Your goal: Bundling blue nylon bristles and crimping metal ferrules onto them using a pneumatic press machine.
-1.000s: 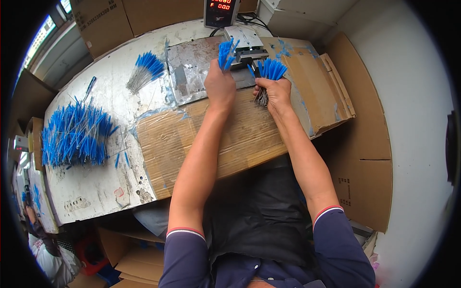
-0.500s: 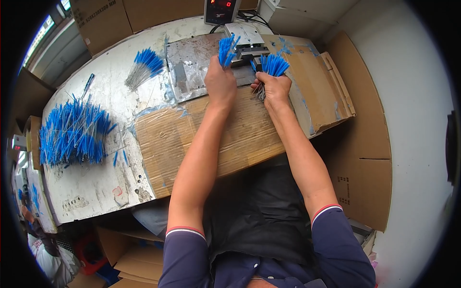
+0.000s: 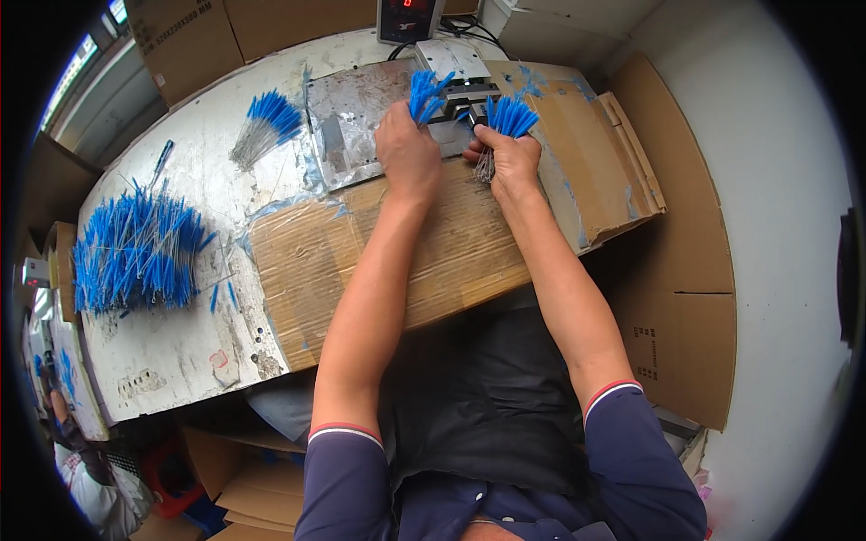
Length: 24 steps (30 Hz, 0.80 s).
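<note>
My left hand (image 3: 406, 151) is closed round a small bunch of blue-tipped wires (image 3: 428, 96), tips pointing away from me. To its right, my right hand (image 3: 514, 160) grips a fuller bunch of blue-tipped wires (image 3: 511, 115), whose bare metal ends hang below the fingers. Right thumb and fingertips come close to the dark front of a small metal fixture (image 3: 470, 94); whether they touch it I cannot tell. The fixture stands at the far edge of a worn metal plate (image 3: 361, 113).
A large heap of blue-tipped wires (image 3: 137, 252) lies at left, with a smaller fanned bundle (image 3: 267, 126) farther back. Flattened cardboard (image 3: 316, 261) covers the near table edge. A box with a red display (image 3: 408, 20) stands behind. A cardboard box (image 3: 577, 135) sits at right.
My left hand has turned slightly, its fingers tilting toward the fixture with the bunch. My right hand keeps its bunch beside the fixture, shifted only a little.
</note>
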### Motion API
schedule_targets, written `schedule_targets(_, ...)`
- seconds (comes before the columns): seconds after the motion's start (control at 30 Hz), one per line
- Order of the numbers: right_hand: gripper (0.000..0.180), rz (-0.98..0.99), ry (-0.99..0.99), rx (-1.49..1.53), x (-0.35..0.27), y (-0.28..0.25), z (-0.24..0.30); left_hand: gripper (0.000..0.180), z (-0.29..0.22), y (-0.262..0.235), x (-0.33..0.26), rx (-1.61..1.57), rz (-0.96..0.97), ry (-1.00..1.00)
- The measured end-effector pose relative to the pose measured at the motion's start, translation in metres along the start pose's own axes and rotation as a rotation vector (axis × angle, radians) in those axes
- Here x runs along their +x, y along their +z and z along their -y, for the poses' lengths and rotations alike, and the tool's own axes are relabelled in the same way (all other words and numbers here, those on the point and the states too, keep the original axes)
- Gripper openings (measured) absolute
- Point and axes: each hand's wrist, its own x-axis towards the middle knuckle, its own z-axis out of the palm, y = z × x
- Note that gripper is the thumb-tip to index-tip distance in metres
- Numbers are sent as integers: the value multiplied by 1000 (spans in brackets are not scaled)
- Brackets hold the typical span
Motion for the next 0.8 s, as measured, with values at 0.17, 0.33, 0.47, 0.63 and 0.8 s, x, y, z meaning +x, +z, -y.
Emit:
schedule_targets(0.17, 11, 99, 141, 120, 2, -11, 7, 18, -1, -2, -1, 18, 211, -40)
schedule_targets(0.33, 13, 153, 162, 143, 2, -20, 9, 14, -3, 0, -2, -2, 266, -5)
schedule_targets(0.47, 13, 166, 182, 91, 0, -20, 13, 14, -3, 0, -2, -11, 264, -2)
schedule_targets(0.63, 13, 167, 134, 62, -3, -19, 12, 14, -4, -1, -2, 10, 268, 13)
schedule_targets(0.8, 13, 200, 129, 3, -4, -20, 14, 16, -4, -3, -3, 41, 286, 91)
